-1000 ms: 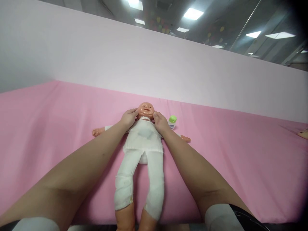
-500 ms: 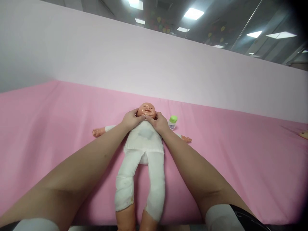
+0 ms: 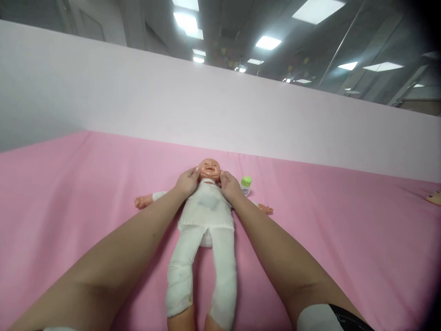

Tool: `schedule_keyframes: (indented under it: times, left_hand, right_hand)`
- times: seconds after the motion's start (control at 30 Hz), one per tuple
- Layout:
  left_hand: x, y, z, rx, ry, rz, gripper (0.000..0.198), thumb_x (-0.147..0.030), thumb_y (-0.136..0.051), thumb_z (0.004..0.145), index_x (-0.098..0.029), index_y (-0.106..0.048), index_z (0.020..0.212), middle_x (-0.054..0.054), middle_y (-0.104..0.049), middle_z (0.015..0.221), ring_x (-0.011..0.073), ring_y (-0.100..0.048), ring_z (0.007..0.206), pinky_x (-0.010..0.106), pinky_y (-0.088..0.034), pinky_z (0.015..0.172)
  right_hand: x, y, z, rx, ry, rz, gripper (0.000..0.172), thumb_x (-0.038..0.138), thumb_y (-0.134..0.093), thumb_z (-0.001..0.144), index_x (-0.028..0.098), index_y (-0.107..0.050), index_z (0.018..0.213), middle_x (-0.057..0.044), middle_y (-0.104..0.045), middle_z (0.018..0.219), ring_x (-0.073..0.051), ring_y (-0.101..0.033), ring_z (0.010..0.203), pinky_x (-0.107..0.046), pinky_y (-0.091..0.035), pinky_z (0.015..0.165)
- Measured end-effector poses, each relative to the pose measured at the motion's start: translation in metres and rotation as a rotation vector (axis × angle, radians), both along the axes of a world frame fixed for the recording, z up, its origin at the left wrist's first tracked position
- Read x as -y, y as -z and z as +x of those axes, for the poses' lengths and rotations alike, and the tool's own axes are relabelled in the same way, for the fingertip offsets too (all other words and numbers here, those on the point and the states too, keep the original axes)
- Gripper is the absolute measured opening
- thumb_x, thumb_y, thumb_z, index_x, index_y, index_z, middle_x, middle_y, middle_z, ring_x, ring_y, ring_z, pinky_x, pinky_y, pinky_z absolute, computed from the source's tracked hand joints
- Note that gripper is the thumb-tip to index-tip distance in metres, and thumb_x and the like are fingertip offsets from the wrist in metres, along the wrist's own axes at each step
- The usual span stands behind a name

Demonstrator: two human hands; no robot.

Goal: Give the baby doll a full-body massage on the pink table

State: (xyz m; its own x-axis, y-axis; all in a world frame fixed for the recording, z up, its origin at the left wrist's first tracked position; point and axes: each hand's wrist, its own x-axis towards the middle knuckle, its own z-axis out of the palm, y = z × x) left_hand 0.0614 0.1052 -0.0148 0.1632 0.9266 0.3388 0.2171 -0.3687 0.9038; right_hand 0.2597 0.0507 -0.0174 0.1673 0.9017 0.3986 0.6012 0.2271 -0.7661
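A baby doll point(image 3: 206, 207) with a white cloth body lies face up, its arms spread and its legs toward me. On the left side of its head, my left hand point(image 3: 188, 182) is closed at the cheek and neck, thumb upward. My right hand point(image 3: 230, 185) holds the opposite side in the same way. Between the two hands the doll's face and the front of its neck show. The fingertips behind the head are hidden.
Just right of my right hand stands a small bottle with a green cap point(image 3: 245, 185). Pink sheeting point(image 3: 327, 220) covers the surface. Behind it rises a pale wall point(image 3: 213, 105) with glass above. Part of another doll-like object point(image 3: 434, 197) shows at the right edge.
My thumbs have moved apart from the doll's chin to the sides of its head, uncovering the neck. The whole scene sits slightly lower in view.
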Motion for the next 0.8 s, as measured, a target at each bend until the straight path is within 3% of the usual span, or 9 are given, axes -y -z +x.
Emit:
schedule_keyframes:
  times: [0.1,0.3,0.43,0.5,0.57,0.67,0.8]
  left_hand:
    - [0.0,0.0,-0.003,-0.089,-0.032,0.042,0.054,-0.063,-0.045,0.098,-0.02,-0.077,0.101,0.012,-0.077,0.104,0.0307,-0.068,0.103,0.042,-0.048,0.099]
    - [0.004,-0.005,-0.007,-0.146,-0.084,0.052,0.053,-0.061,-0.04,0.099,-0.021,-0.075,0.095,0.012,-0.077,0.099,0.0336,-0.068,0.103,0.044,-0.047,0.097]
    - [0.007,-0.01,-0.011,-0.116,-0.078,0.056,0.05,-0.061,-0.042,0.098,-0.024,-0.075,0.093,0.01,-0.077,0.097,0.0343,-0.068,0.103,0.044,-0.048,0.096]
    - [0.009,-0.011,-0.011,-0.102,-0.069,0.031,0.048,-0.061,-0.043,0.098,-0.025,-0.074,0.095,0.01,-0.077,0.1,0.0346,-0.069,0.103,0.045,-0.049,0.096]
    - [0.01,-0.013,-0.011,-0.101,-0.064,0.004,0.046,-0.061,-0.044,0.098,-0.026,-0.074,0.1,0.01,-0.077,0.106,0.0351,-0.069,0.106,0.046,-0.049,0.098]
    - [0.009,-0.014,-0.01,-0.126,-0.126,0.03,0.045,-0.057,-0.049,0.097,-0.023,-0.071,0.119,0.014,-0.071,0.131,0.0366,-0.062,0.127,0.047,-0.042,0.111]
    - [0.01,-0.019,-0.01,-0.18,-0.147,0.088,0.061,-0.054,-0.051,0.098,-0.016,-0.054,0.146,0.019,-0.055,0.153,0.0363,-0.056,0.136,0.049,-0.037,0.118]
  right_hand:
    - [0.003,-0.003,-0.005,0.03,0.04,0.031,0.05,0.048,-0.031,0.108,0.02,-0.068,0.126,-0.009,-0.075,0.111,-0.021,-0.068,0.102,-0.035,-0.051,0.098]
    - [0.018,-0.02,-0.013,0.154,0.103,0.142,0.047,0.034,-0.043,0.103,0.014,-0.058,0.143,-0.016,-0.065,0.138,-0.026,-0.063,0.124,-0.042,-0.047,0.112]
    - [0.048,-0.019,-0.009,0.432,0.056,0.352,0.048,0.029,-0.044,0.1,0.012,-0.058,0.143,-0.016,-0.062,0.141,-0.027,-0.057,0.132,-0.046,-0.045,0.118]
    - [0.065,-0.015,-0.003,0.613,-0.078,0.418,0.05,0.025,-0.046,0.097,0.016,-0.058,0.145,-0.013,-0.064,0.141,-0.028,-0.056,0.133,-0.048,-0.045,0.12]
    - [0.077,-0.013,0.007,0.677,-0.101,0.455,0.051,0.022,-0.048,0.095,0.023,-0.06,0.144,-0.009,-0.065,0.14,-0.026,-0.057,0.132,-0.048,-0.045,0.121]
    - [0.08,-0.018,0.029,0.628,0.087,0.496,0.051,0.022,-0.05,0.092,0.02,-0.063,0.141,-0.011,-0.064,0.14,-0.028,-0.055,0.136,-0.052,-0.04,0.124]
    - [0.067,-0.019,0.06,0.632,0.204,0.266,0.065,0.016,-0.051,0.086,0.012,-0.055,0.15,-0.012,-0.05,0.158,-0.031,-0.036,0.153,-0.052,-0.028,0.131]
